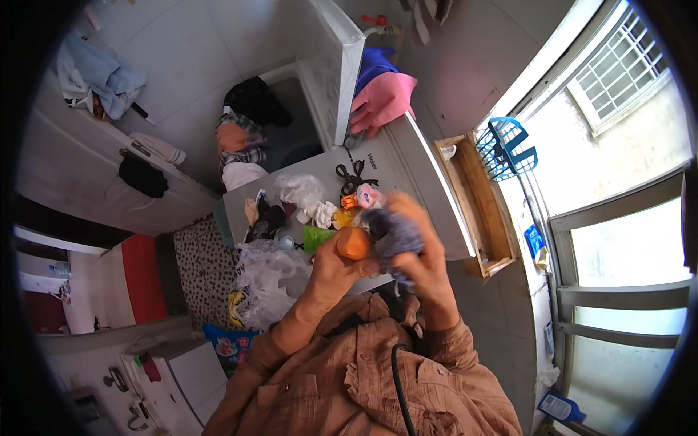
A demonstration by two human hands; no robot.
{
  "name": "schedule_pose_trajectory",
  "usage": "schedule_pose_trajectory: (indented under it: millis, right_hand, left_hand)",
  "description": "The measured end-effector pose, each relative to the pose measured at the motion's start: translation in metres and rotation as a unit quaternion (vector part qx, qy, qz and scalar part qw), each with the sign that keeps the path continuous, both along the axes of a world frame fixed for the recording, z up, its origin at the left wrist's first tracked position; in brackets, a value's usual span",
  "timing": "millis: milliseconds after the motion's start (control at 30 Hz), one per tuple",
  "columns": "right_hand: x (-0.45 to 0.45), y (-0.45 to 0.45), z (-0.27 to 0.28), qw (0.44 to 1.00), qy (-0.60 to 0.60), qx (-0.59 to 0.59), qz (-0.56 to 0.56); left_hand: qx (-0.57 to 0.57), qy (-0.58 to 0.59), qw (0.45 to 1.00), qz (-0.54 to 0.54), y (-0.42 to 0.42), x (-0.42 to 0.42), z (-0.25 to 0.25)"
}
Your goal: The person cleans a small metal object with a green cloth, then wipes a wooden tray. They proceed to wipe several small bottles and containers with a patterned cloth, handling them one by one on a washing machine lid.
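Note:
My left hand (327, 272) is closed around a round orange object (353, 243), perhaps a fruit or a cap; its exact kind is not clear. Close beside it, my right hand (433, 256) grips a bunched grey-blue cloth (401, 237), blurred by motion. Both hands are above a grey Haier washing machine top (311, 170). Just beyond them lie a pink-and-white packet (369, 196), a small orange piece (348, 201), a green packet (316, 238) and crumpled white tissue (322, 213). My fingers partly hide the orange object.
The washer lid (342, 82) stands raised beside a tub with clothes (240, 136). Pink rubber gloves (384, 98) hang over the machine's back. Clear plastic bags (267, 272) lie left. A wooden drawer (480, 207) and blue basket (504, 150) line the window side.

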State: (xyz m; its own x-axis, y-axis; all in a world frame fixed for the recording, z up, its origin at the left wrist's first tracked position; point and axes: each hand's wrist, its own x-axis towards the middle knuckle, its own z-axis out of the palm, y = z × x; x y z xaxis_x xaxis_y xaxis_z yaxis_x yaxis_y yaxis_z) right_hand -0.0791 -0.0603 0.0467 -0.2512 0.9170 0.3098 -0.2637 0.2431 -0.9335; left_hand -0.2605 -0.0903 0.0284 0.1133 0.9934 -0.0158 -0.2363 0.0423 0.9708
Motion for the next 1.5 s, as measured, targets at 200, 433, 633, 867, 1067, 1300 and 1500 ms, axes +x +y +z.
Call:
schedule_pose_trajectory:
  millis: [200, 433, 633, 867, 1067, 1300, 1500]
  right_hand:
    - [-0.017, -0.011, -0.001, 0.959, -0.209, 0.021, -0.188]
    - [-0.003, -0.004, -0.009, 0.961, 0.164, -0.179, -0.129]
    - [-0.002, 0.001, 0.034, 0.953, -0.237, 0.186, -0.029]
    - [-0.021, -0.021, 0.003, 0.976, -0.14, -0.008, -0.169]
    - [-0.021, -0.015, 0.001, 0.975, 0.009, -0.144, -0.168]
    - [0.005, -0.012, 0.02, 0.961, 0.175, -0.208, -0.043]
    - [-0.004, -0.022, 0.02, 0.987, 0.008, -0.158, -0.033]
  left_hand:
    - [-0.014, 0.014, 0.999, -0.028, -0.005, 0.001, 0.005]
    - [0.059, 0.13, 0.99, -0.003, -0.01, 0.001, 0.01]
    - [0.082, 0.253, 0.963, -0.047, -0.008, 0.002, 0.026]
    - [0.052, 0.243, 0.966, -0.063, -0.013, 0.002, 0.024]
    - [0.126, 0.295, 0.946, -0.043, -0.019, 0.003, 0.02]
    - [0.177, 0.311, 0.933, -0.034, -0.017, -0.001, 0.029]
    - [0.267, 0.355, 0.896, -0.027, -0.011, -0.002, 0.019]
